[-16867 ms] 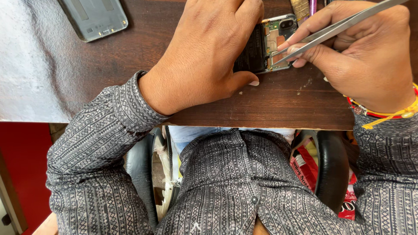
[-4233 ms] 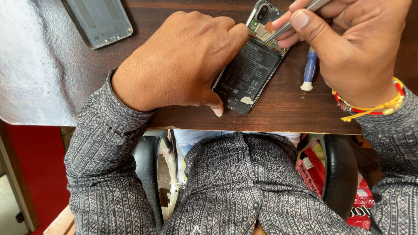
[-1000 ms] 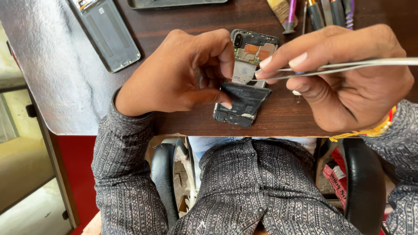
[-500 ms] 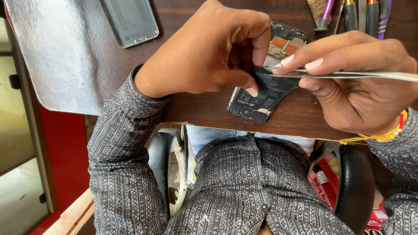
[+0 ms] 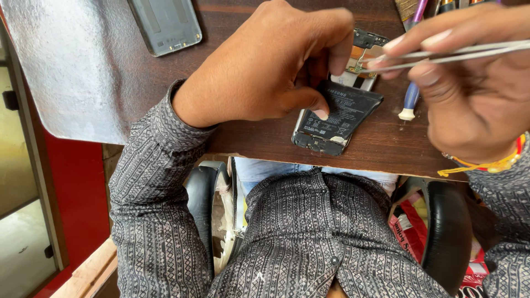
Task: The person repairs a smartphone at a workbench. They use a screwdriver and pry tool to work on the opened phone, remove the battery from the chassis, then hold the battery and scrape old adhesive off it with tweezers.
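Dark wooden desk (image 5: 386,149) lay below me, grey mat (image 5: 83,66) over its far left part, loose grey back cover (image 5: 165,25) resting there, set aside out of way. Opened phone (image 5: 334,118) lay near desk edge, black battery (image 5: 345,107) exposed, facing up. My left hand (image 5: 265,66) pressed down on phone, thumb on battery, fingers curled over top edge, steadying it. My right hand (image 5: 475,88) pinched metal tweezers (image 5: 441,53) shut, tips at circuit board by camera end. Blue-handled screwdriver (image 5: 409,99) lay just beside phone.

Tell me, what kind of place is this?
Probably a phone repair bench: an opened phone lies on a wooden table, tweezers probe it, and a detached back cover lies nearby.
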`<state>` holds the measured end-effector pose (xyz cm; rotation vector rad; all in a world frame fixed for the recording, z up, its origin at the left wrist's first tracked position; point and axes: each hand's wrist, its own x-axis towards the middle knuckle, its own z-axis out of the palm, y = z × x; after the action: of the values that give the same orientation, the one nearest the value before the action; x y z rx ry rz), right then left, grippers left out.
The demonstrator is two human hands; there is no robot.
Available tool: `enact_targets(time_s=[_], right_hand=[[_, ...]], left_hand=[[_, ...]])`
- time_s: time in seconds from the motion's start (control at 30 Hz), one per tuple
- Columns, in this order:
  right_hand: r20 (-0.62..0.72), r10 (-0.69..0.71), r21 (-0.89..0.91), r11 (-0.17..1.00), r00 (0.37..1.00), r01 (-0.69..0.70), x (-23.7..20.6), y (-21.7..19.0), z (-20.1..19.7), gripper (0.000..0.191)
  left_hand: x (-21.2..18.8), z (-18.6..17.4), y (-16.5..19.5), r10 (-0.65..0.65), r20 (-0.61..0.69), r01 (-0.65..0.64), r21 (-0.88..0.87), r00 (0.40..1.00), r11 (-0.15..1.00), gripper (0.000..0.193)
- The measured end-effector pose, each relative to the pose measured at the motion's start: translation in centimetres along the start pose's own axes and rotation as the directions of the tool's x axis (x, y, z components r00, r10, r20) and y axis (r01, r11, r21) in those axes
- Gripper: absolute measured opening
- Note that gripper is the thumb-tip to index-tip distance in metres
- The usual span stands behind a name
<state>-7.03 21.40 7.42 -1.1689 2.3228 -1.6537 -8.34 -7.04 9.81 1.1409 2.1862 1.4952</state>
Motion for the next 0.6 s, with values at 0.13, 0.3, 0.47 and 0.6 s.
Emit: enact_targets(time_s=[0.13, 0.3, 0.47, 0.6], right_hand=[[-0.103, 0.109, 0.039, 0.994, 0.989, -0.106, -1.3, 0.6, -1.0, 0.024], [-0.204, 0.2, 0.097, 0.978, 0.958, -0.183, -3.4, 1.6, -2.0, 0.022], [-0.266, 0.253, 0.132, 0.965, 0.93, -0.225, -5.1, 2.0, -2.6, 0.02], [-0.288, 0.275, 0.139, 0.96, 0.917, -0.244, -6.1, 2.0, -3.2, 0.019]], left_hand=[[0.6, 0.2, -0.1, 0.023, 0.052, -0.022, -0.022, 0.998, 1.0, 0.029], [0.6, 1.0, 0.1, 0.004, 0.074, 0.007, -0.149, 0.997, 0.989, 0.02], [0.3, 0.9, 0.6, -0.115, 0.042, 0.122, -0.424, 0.992, 0.897, 0.012], [-0.4, 0.3, 0.7, -0.28, -0.155, 0.177, -0.476, 0.947, 0.861, 0.01]])
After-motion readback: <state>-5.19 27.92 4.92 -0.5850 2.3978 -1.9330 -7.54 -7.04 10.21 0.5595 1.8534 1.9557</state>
